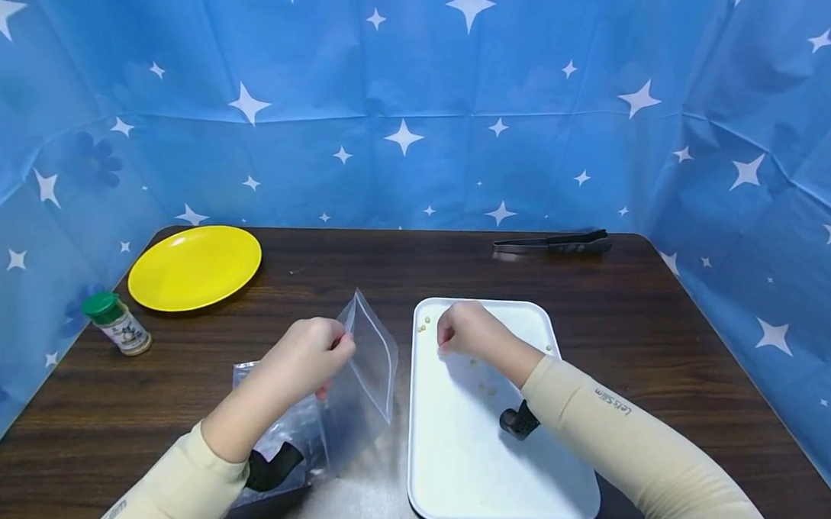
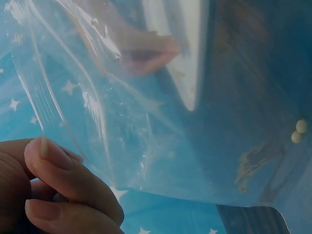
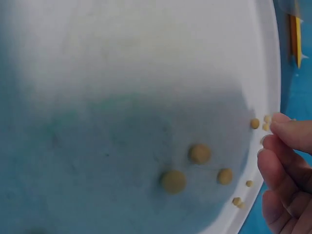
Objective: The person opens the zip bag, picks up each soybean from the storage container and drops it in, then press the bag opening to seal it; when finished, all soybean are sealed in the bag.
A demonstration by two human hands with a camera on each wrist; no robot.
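Observation:
My left hand (image 1: 309,355) pinches the upper edge of a clear zip bag (image 1: 371,368), which stands up with its mouth toward the tray. In the left wrist view, two pale round beans (image 2: 299,130) show at the right through the bag's film. My right hand (image 1: 473,334) is over the far left part of a white tray (image 1: 491,471), its fingers curled and fingertips low. In the right wrist view, thumb and forefinger are close together beside several beans (image 3: 200,153) near the tray's rim; I cannot tell whether a bean is between them.
A yellow plate (image 1: 194,269) lies at the back left, with a green-capped shaker jar (image 1: 118,325) in front of it. Black tongs (image 1: 552,244) lie near the back edge. Crinkled clear plastic (image 1: 294,428) lies under my left forearm. A blue starred cloth (image 1: 412,168) surrounds the table.

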